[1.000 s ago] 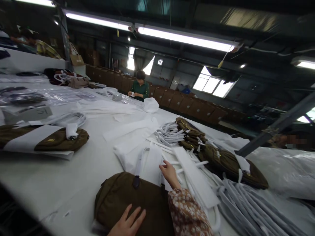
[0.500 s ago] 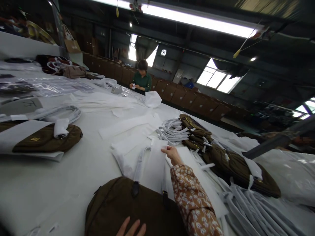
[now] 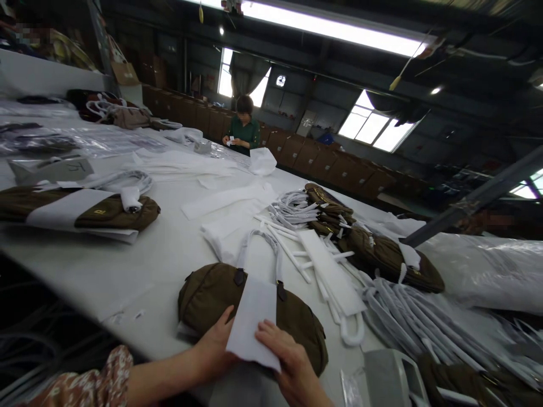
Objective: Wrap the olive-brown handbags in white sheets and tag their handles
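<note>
An olive-brown bag [image 3: 212,294] lies on the white table near its front edge, its wrapped handles [image 3: 259,236] looping away from me. A strip of white paper [image 3: 254,316] runs down over the middle of the bag. My right hand [image 3: 288,353] rests on the strip's right side with its fingers bent over the paper. At the strip's left edge is my left hand [image 3: 215,345], its thumb raised along the bag and its other fingers partly hidden by the paper.
More brown bags [image 3: 382,257] and grey wrapped handles [image 3: 424,322] lie at the right. A grey tape dispenser [image 3: 392,376] sits at the front right. Another wrapped bag [image 3: 114,212] is at the left. A person in green [image 3: 245,133] stands across the table.
The paper strip has come back toward me and now lies over the bag's front. My right hand moved down with it; my left hand shifted to the strip's left edge.
</note>
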`<action>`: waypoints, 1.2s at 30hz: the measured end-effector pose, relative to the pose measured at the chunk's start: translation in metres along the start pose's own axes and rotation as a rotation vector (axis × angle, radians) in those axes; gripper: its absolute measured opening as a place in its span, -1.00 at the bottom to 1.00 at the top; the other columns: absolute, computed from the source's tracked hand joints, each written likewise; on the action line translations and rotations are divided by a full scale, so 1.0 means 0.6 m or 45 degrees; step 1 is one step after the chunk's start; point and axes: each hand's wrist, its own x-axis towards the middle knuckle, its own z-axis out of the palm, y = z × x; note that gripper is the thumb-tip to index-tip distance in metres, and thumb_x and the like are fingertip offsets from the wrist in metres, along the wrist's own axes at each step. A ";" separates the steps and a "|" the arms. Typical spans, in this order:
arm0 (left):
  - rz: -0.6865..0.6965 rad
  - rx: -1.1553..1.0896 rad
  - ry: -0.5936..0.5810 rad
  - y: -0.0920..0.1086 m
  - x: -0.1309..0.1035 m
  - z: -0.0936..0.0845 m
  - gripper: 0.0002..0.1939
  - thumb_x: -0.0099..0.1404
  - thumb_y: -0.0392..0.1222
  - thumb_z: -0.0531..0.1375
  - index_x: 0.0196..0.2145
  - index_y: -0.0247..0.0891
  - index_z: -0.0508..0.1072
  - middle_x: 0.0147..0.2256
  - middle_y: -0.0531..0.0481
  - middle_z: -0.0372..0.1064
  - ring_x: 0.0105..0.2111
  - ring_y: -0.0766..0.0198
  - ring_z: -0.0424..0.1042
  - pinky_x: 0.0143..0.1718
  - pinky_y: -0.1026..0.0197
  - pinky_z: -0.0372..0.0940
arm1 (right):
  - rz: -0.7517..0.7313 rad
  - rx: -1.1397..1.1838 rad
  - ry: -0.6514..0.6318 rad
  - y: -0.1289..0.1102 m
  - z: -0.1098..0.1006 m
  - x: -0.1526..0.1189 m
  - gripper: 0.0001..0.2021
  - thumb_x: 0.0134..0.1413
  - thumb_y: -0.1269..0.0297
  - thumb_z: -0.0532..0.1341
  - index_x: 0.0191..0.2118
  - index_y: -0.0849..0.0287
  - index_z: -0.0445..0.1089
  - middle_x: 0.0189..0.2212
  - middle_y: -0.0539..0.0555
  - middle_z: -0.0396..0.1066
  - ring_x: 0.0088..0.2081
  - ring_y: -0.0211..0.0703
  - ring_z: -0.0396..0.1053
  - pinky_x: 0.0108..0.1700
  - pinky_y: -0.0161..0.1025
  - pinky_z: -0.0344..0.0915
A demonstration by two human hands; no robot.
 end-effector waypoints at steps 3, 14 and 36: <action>0.042 -0.021 -0.079 -0.004 -0.002 0.002 -0.51 0.37 -0.13 0.06 0.23 0.05 0.14 0.23 -0.05 0.13 0.20 0.03 0.09 0.21 -0.26 -0.05 | -0.086 -0.285 0.024 0.027 0.058 -0.068 -0.37 -0.01 0.55 0.02 0.21 -0.02 0.22 0.16 0.11 0.27 0.20 0.01 0.21 0.12 0.06 0.27; -0.161 -0.273 0.140 0.013 0.008 -0.087 -0.65 0.39 -0.25 -0.06 0.01 -0.25 0.41 0.03 -0.15 0.37 0.08 0.16 0.27 0.12 0.04 0.13 | -0.139 -0.832 0.102 0.037 0.130 -0.107 -0.26 -0.08 0.56 0.04 0.28 -0.03 0.08 0.25 0.10 0.13 0.24 0.05 0.11 0.19 0.07 0.05; 0.094 0.129 -0.425 0.006 0.029 -0.028 -0.16 0.19 0.13 0.25 0.26 -0.31 0.03 0.22 -0.33 0.12 0.15 -0.03 0.19 -0.06 0.01 0.23 | -0.042 -0.644 0.192 -0.008 0.214 -0.221 -0.53 0.04 0.37 0.14 0.12 -0.02 0.30 0.15 0.19 0.29 0.04 0.12 0.33 -0.02 0.07 0.28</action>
